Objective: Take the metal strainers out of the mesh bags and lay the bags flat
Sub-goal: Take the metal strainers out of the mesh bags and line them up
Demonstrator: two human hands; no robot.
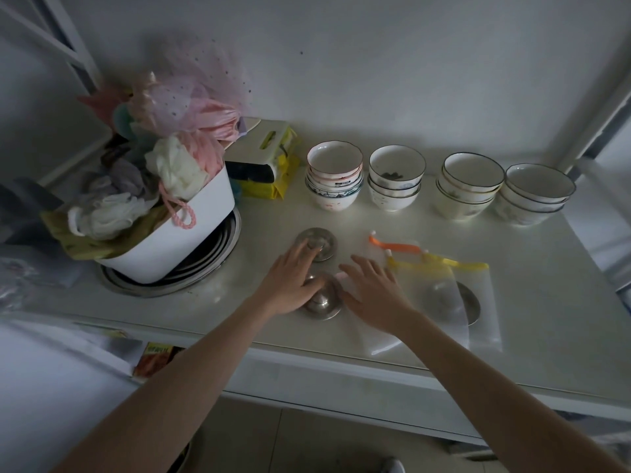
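Two bare metal strainers lie on the white counter: a far strainer and a near strainer. My left hand rests over both, fingertips on the far one, palm covering part of the near one. My right hand lies flat, fingers spread, on a translucent mesh bag. To its right lie overlapping mesh bags, one with an orange drawstring and one with a yellow drawstring. A third strainer shows through the yellow-string bag.
Several stacks of bowls line the back of the counter. A white tub full of bath puffs and cloths sits in a round metal sink rim at left. A yellow-and-white package stands behind it. The counter's front edge is near.
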